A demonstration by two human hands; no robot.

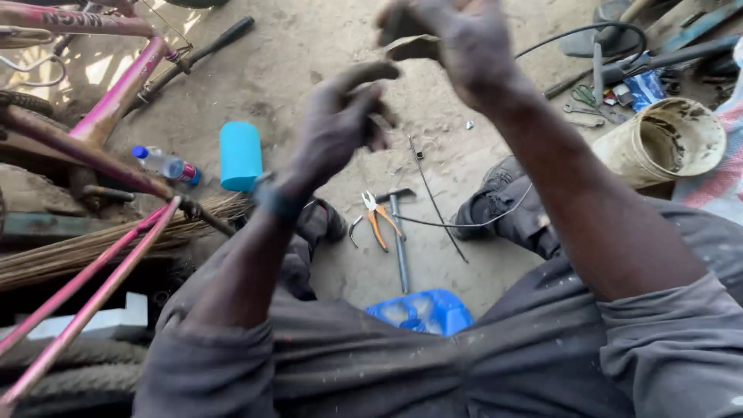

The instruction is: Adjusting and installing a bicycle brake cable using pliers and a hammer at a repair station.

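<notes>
Both of my hands are raised over sandy ground. My right hand [464, 46], dark with grime, is up at the top centre, and its fingers pinch a small flat tan piece [410, 48]. My left hand [340, 128] is lower and to the left, just apart from the right hand, wearing a blue wristband. Its index finger arches over and the other fingers curl inward. Whether it holds anything is hidden. Orange-handled pliers [377, 220] and a hammer [398, 244] lie on the sand below my hands, between my shoes.
A pink bicycle frame [116, 101] and a straw broom [93, 244] are on the left. Beside them lie a blue cylinder [240, 155] and a plastic bottle [166, 165]. A dirty bucket [665, 143] sits on the right and a blue container [422, 311] by my lap. A thin wire [433, 193] crosses the sand.
</notes>
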